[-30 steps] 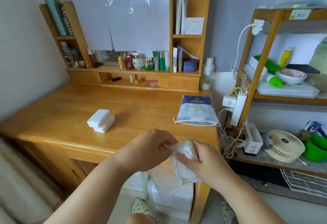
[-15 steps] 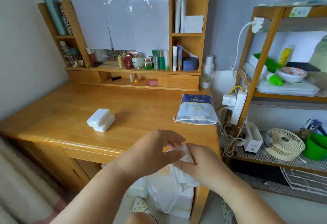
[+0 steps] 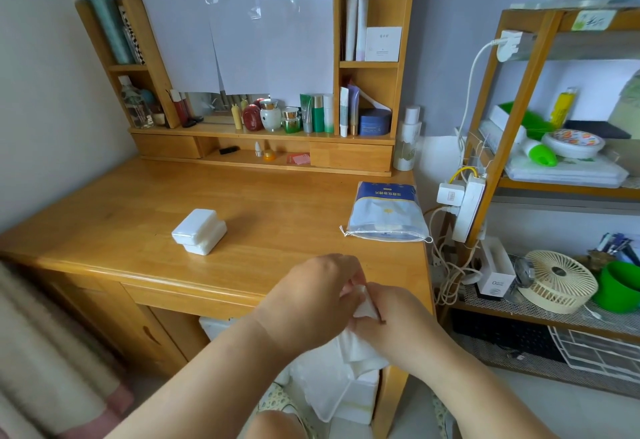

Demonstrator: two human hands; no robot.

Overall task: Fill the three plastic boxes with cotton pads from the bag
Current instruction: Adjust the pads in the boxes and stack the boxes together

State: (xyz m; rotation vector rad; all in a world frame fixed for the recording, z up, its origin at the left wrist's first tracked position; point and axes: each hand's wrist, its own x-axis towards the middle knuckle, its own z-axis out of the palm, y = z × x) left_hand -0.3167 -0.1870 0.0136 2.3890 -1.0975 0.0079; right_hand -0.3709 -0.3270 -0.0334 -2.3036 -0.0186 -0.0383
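Since a second ago we have drawn our two hands closer together and bunched the white wipe (image 3: 360,362) down, so that only a small wad shows between them while its tail hangs below. From the head camera, our left hand (image 3: 311,294) curls over the wad from the left and our right hand (image 3: 388,320) pinches it from the right; both hold the wipe at the near edge of the wooden desk (image 3: 138,203). We judge this a preparatory step, cleaning or drying our hands, with no filling begun. The bag of cotton pads (image 3: 384,213) lies flat at the far right of the desk, seemingly unopened, and well apart from us. Two white plastic boxes (image 3: 199,230) sit stacked and lidded toward the left; a third we cannot make out. Next, we reckon, we must put the wipe aside, free both hands, reach right for the bag, and open the boxes.
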